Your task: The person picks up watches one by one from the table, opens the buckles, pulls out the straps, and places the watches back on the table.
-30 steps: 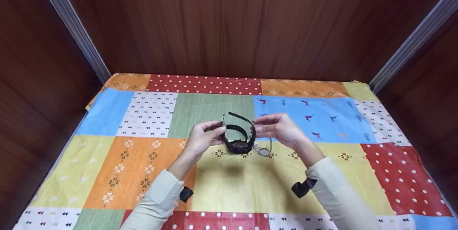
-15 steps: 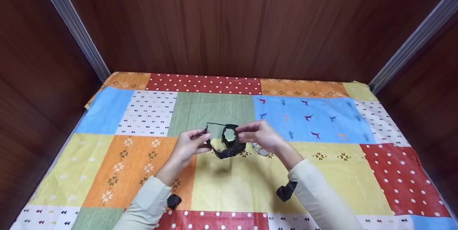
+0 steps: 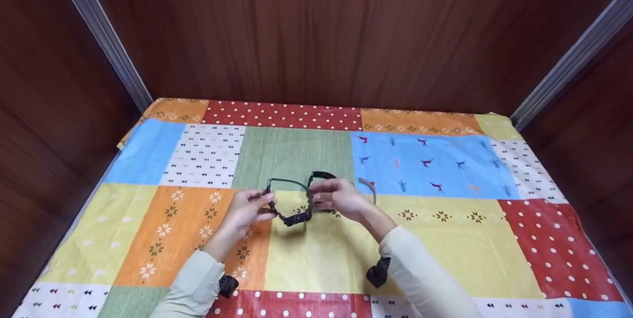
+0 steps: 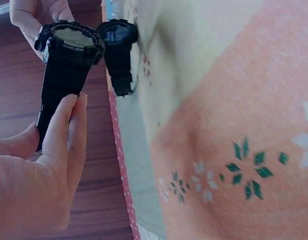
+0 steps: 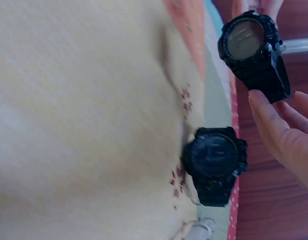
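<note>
Both hands hold a black digital wristwatch point(image 3: 296, 218) by its two strap ends, above the yellow patch of the cloth, with the strap spread open and the case hanging lowest. My left hand point(image 3: 247, 207) pinches one strap half between thumb and fingers, plain in the left wrist view. On the other half, my right hand point(image 3: 343, 199) has its fingertips and thumb at the strap. A second black digital watch point(image 5: 214, 157) stands on the cloth just behind; the right hand partly covers it in the head view. The held watch's face point(image 5: 245, 39) shows in the right wrist view.
A third watch with a pale strap point(image 3: 368, 187) stands right of the second one, mostly hidden by the right hand. The patchwork tablecloth point(image 3: 420, 253) covers the table. Brown wood-grain panels point(image 3: 316, 31) rise behind and at both sides.
Both hands have moved left and slightly toward me with the black watch. The second black watch now shows apart from it, and the third watch's face has become hidden behind the right hand.
</note>
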Motion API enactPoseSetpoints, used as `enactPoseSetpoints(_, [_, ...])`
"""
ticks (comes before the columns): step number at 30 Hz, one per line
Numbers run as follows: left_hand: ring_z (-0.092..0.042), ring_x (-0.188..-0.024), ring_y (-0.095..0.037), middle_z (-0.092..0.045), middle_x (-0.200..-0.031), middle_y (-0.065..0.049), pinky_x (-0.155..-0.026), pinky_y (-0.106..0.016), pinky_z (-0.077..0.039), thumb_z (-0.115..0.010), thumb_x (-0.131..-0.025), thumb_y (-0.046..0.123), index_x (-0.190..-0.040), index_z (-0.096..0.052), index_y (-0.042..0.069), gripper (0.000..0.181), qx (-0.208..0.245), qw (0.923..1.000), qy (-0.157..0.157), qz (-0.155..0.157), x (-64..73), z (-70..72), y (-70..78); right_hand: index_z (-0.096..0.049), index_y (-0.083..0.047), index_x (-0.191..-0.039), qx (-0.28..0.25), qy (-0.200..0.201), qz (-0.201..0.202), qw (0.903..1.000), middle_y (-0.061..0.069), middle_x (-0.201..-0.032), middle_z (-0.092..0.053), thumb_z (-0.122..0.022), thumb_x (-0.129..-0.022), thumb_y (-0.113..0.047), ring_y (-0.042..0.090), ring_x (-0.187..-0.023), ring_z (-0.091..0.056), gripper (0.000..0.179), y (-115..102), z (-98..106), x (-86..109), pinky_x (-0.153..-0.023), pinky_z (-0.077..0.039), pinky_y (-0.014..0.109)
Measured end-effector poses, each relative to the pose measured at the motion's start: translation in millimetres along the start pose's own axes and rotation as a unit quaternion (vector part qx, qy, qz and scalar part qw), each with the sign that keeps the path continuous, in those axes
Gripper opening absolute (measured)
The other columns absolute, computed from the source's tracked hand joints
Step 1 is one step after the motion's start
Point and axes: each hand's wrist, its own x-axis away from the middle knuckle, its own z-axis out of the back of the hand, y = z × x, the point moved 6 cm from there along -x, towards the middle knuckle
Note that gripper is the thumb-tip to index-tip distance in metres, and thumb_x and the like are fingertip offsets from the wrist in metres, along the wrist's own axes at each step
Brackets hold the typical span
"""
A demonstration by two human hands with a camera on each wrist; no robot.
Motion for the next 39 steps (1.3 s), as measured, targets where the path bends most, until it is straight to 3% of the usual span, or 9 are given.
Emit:
enactPoseSetpoints(5, [-0.060,-0.092,-0.039,-0.051,-0.112,-0.033,-0.068,-0.031,-0.054,-0.053,-0.089,-0.002,-0.120,-0.046,-0.015,0.034,-0.015,0.9998,0.001,0.014,-2.6,7.7,-5.7,-0.046,0.021,-0.116,-0.002,0.003,-0.010,0.9999,0.031,-0.107,-0.053,-0.043,-0.087,0.014,0.025,-0.088,-0.060,0.030,7.7,-6.8,-4.4,-0.086,-0.047,0.038])
enactPoseSetpoints(10, [-0.060,-0.091,-0.040,-0.049,-0.113,-0.034,-0.067,-0.030,-0.054,-0.053,-0.089,-0.001,-0.123,-0.044,-0.015,0.038,-0.034,0.9989,0.011,0.031,-6.3,15.0,-12.6,-0.046,0.023,-0.114,-0.010,-0.002,-0.020,0.9998,0.026,-0.103,-0.055,-0.040,-0.087,0.015,0.025,-0.090,-0.058,0.028,15.3,-11.8,-7.8,-0.089,-0.046,0.040])
enactPoseSetpoints(19, [-0.061,-0.062,-0.020,-0.054,-0.091,-0.021,-0.060,-0.028,-0.054,-0.055,-0.089,0.001,-0.109,-0.053,-0.014,0.025,-0.071,0.9963,0.034,0.033,-12.7,19.7,-20.0,-0.042,0.024,-0.116,-0.021,-0.029,-0.027,0.9990,0.038,-0.113,-0.047,-0.037,-0.087,0.016,0.033,-0.099,-0.056,0.031,27.9,-17.9,-9.5,-0.092,-0.043,0.043])
enactPoseSetpoints(27, [-0.056,-0.060,-0.014,-0.054,-0.080,-0.013,-0.057,-0.025,-0.054,-0.055,-0.089,0.000,-0.112,-0.052,-0.014,0.028,-0.075,0.9959,0.036,0.034,-14.1,19.0,-21.8,-0.040,0.022,-0.121,-0.003,-0.029,-0.029,0.9992,0.034,-0.115,-0.049,-0.039,-0.088,0.013,0.029,-0.101,-0.054,0.034,34.9,-17.3,-11.5,-0.095,-0.040,0.043])
enactPoseSetpoints(34, [-0.056,-0.068,-0.018,-0.055,-0.100,-0.024,-0.065,-0.029,-0.054,-0.054,-0.089,0.001,-0.117,-0.049,-0.012,0.031,-0.097,0.9934,0.034,0.052,-13.2,16.3,-21.4,-0.039,0.019,-0.125,0.003,-0.030,-0.037,0.9989,0.031,-0.122,-0.047,-0.039,-0.089,0.012,0.035,-0.112,-0.049,0.036,40.0,-14.7,-10.7,-0.096,-0.039,0.041])
enactPoseSetpoints(39, [-0.058,-0.074,-0.020,-0.056,-0.103,-0.023,-0.070,-0.032,-0.053,-0.052,-0.091,0.004,-0.116,-0.052,-0.010,0.028,-0.127,0.9896,0.030,0.060,-11.4,16.8,-22.0,-0.039,0.018,-0.125,0.001,-0.048,-0.025,0.9985,0.032,-0.122,-0.048,-0.041,-0.089,0.010,0.040,-0.114,-0.047,0.036,35.2,-11.0,-5.7,-0.096,-0.039,0.043])
